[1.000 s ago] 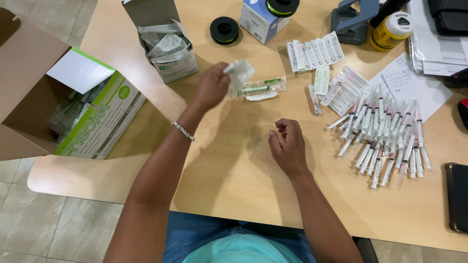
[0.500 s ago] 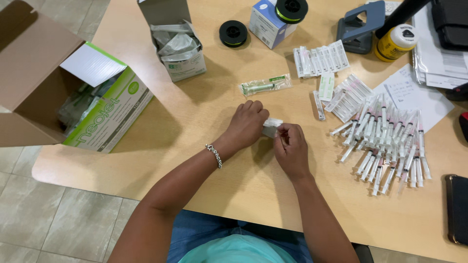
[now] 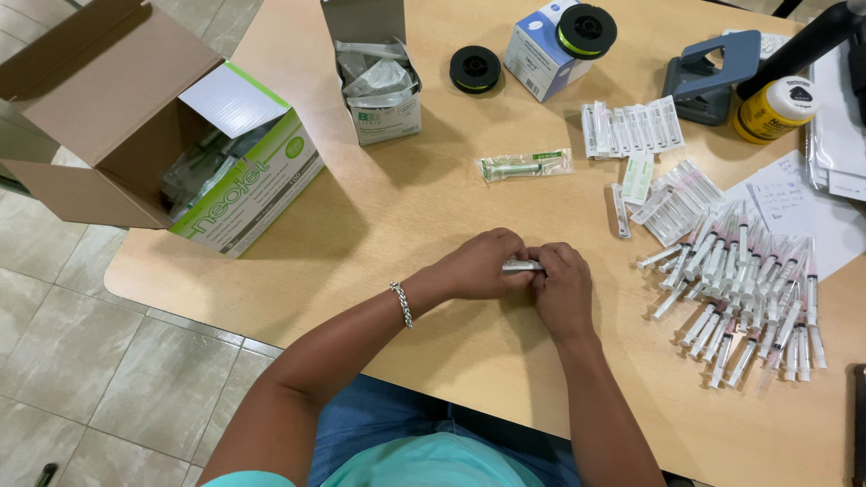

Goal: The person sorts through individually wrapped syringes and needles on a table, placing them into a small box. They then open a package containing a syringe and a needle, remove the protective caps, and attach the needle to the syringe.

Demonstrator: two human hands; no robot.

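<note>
Both my hands meet at the middle of the worktop (image 3: pixel 379 216), near edge side. My left hand (image 3: pixel 478 266) and right hand (image 3: pixel 564 289) pinch one small pale packet (image 3: pixel 521 265) between them; only a short strip of it shows between the fingers. Left grip: clenched on the packet's left end. Right grip: fingers curled over its right end, grasping too. The packet is just above the wood, maybe resting on it, cannot tell.

Step in hand, my judgement: opening or pulling apart a wrapped item, both grips set at opposite ends. Not open yet as far as I can see. The next move calls for a firm hold on one end and a peel or twist with the other, keeping whatever is inside from dropping.

Around: right of my hands, a big pile of capped syringes (image 3: pixel 749 289), near but not touching. Far of that, a row of wrapped strips (image 3: pixel 631 126). A single sealed syringe pack (image 3: pixel 525 166) lies far of my hands, apart. Far centre, a small open box (image 3: pixel 379 86) of clear wrappers. Left, hanging over the worktop's edge, a green-and-white carton (image 3: pixel 253 194) inside a brown cardboard box (image 3: pixel 99 99). Two black spools (image 3: pixel 474 68), one on a blue-white box (image 3: pixel 541 54). Yellow bottle (image 3: pixel 774 110) far right.
</note>
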